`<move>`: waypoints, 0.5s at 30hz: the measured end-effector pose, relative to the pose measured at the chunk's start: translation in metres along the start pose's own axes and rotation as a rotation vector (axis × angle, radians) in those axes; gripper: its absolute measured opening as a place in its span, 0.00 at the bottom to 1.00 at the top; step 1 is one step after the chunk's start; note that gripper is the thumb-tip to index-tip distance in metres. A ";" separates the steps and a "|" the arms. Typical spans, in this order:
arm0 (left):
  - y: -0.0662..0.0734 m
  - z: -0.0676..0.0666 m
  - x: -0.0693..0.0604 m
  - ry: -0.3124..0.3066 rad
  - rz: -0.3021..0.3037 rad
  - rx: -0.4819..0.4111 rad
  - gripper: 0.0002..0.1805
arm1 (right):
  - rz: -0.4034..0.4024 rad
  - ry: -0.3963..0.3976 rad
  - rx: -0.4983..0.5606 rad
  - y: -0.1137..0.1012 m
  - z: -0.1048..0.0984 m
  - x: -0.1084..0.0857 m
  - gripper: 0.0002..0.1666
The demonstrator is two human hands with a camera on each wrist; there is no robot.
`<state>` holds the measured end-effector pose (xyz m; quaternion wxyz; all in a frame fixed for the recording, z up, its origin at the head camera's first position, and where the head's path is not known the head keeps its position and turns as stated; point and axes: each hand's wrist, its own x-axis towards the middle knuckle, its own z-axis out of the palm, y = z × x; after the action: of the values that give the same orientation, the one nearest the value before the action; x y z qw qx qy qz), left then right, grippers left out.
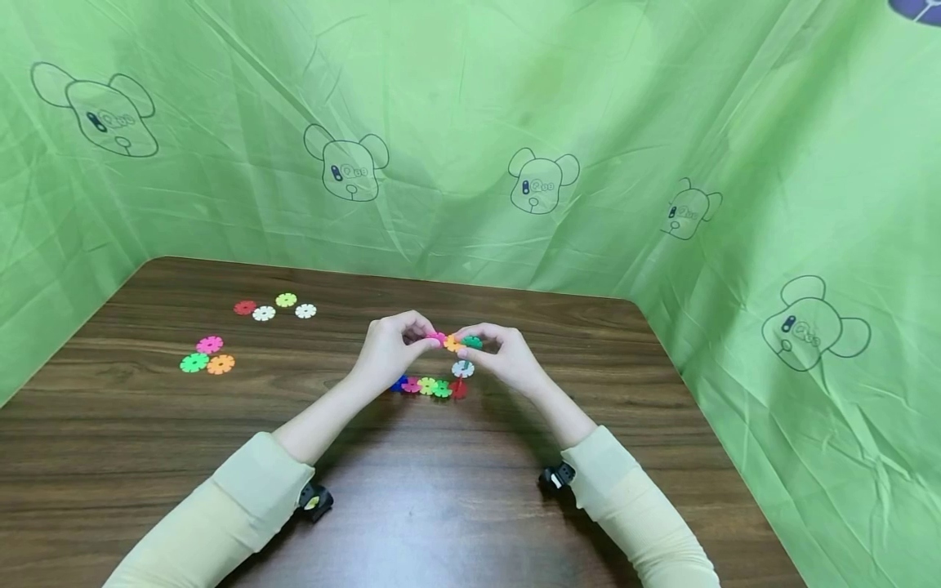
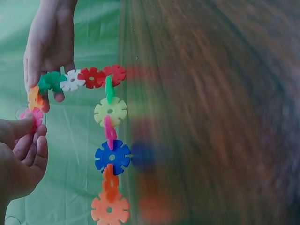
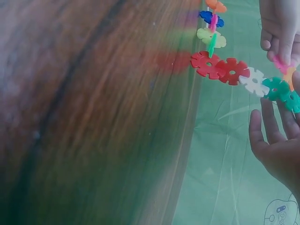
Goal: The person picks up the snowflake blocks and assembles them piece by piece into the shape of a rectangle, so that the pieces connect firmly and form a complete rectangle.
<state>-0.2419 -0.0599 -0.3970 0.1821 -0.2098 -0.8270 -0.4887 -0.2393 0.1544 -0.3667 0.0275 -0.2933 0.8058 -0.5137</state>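
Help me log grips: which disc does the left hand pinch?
The raised pink disc; the lower pink disc and the loose pink disc are both untouched.

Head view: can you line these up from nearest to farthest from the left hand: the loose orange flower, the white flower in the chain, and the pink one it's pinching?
1. Pink flower: pinched in the left hand.
2. White flower: a little lower in the picture, to the hand's right.
3. Loose orange flower: well off to the left.

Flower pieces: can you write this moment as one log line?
left hand: pinches pink piece | right hand: holds orange piece | chain: bent | loose pieces: on table, left side
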 end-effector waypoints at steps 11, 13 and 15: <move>0.004 0.004 -0.002 0.028 -0.003 -0.002 0.06 | -0.073 0.008 -0.026 -0.003 0.001 -0.001 0.10; 0.004 0.005 -0.003 0.037 -0.009 -0.012 0.06 | -0.070 0.013 -0.026 -0.003 0.002 -0.001 0.11; 0.005 0.006 -0.004 0.045 -0.013 -0.018 0.06 | -0.061 0.019 -0.027 -0.003 0.002 -0.002 0.11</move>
<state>-0.2365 -0.0535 -0.3981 0.1952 -0.1950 -0.8197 -0.5020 -0.2357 0.1522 -0.3655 0.0001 -0.3132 0.8037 -0.5060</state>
